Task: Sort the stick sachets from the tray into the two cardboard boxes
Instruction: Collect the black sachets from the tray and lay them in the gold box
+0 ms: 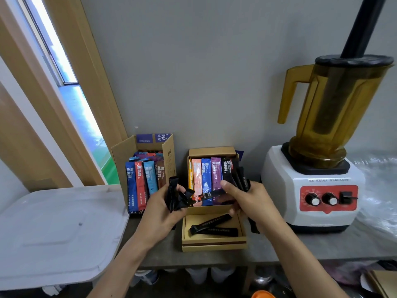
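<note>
Both hands are busy above the right box (211,152).

- Left hand (163,211): fingers curled round a fan of black sachets (173,190), ends sticking up. It looks like a holding stack, kept out of the way while the other hand places.
- Right hand (249,203): thumb pinches one end of a long black sachet (211,194) that lies across the front of the box towards the left hand. I can't tell if the left fingers also touch it. More black sticks (243,179) poke up between the right fingers.
- Right box: coloured sachets (206,177) stand upright in a row, packed side by side, with the black ones at the right end. My guess is the black ones are being grouped there.
- Shallow box lid (212,241): just in front of the box, with two black sachets (211,221) lying flat and crossed, probably parked.
- Left box (120,151): flaps open, with its own upright row of sachets (140,183). Neither hand is near it.
- Tray (53,222): white, on the left end of the bench (300,248), well apart from both hands. I see no sticks on it, so sorting looks near the end.
- Blender (311,181): beside the right box, close to the right wrist. Watch the elbow room.

Likely next step is slotting the pinched stick in upright. The row is tight, so it may buckle.
</note>
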`<state>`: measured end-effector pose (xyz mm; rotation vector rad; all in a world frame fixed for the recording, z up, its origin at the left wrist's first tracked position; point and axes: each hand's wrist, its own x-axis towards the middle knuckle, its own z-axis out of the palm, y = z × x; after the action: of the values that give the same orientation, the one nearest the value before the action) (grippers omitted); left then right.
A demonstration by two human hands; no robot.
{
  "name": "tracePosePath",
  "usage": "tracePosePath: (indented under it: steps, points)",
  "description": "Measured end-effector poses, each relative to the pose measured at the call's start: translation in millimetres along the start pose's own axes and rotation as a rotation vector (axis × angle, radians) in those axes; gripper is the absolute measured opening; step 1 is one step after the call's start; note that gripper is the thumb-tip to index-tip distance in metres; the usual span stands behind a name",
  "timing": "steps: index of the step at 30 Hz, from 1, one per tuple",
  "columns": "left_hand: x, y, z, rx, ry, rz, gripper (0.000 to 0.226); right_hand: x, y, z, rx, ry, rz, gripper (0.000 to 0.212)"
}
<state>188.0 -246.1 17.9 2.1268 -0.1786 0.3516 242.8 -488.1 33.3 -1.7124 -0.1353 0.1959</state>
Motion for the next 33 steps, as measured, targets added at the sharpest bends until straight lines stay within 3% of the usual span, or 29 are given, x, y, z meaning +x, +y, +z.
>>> tracePosePath:
  steps: [2, 6, 10, 13, 16, 19, 22, 28, 33]
  points:
    - [1.6, -0.1, 1.6, -0.007, -0.025, -0.015, 0.033, 0.7, 4.4, 3.2, 0.028, -0.048, 0.011, 0.027]
    - [2.4, 5.8, 1.4, -0.126, 0.029, -0.142, 0.040, 6.3, 17.4, 0.8, -0.103, 0.030, 0.031, 0.023]
    - [4.8, 14.2, -0.4, -0.170, 0.071, -0.264, 0.031, 9.2, 25.5, 3.9, -0.257, -0.006, 0.108, 0.034]
    - [7.6, 21.9, 2.1, -0.387, -0.026, -0.442, 0.033, 5.8, 21.1, 5.5, -0.386, 0.105, 0.039, 0.030]
    - [9.1, 27.0, 4.4, -0.519, -0.107, -0.487, 0.033, 5.3, 11.5, 3.6, -0.504, 0.208, -0.098, 0.023]
    - [10.6, 35.3, 10.5, -0.562, -0.132, -0.490, 0.035, 4.5, -1.4, 6.3, -0.224, 0.058, -0.104, 0.028]
    - [13.5, 41.3, 15.1, -0.546, -0.188, -0.450, 0.037, 1.7, -8.8, 12.5, -0.045, -0.126, -0.033, 0.019]
    - [14.3, 41.2, 9.5, -0.590, -0.172, -0.535, 0.024, 8.0, -0.3, -5.0, 0.059, -0.051, 0.082, 0.032]
    - [12.3, 35.0, 2.6, -0.568, -0.207, -0.548, 0.031, 9.0, 4.0, -11.3, 0.097, -0.046, 0.091, 0.033]
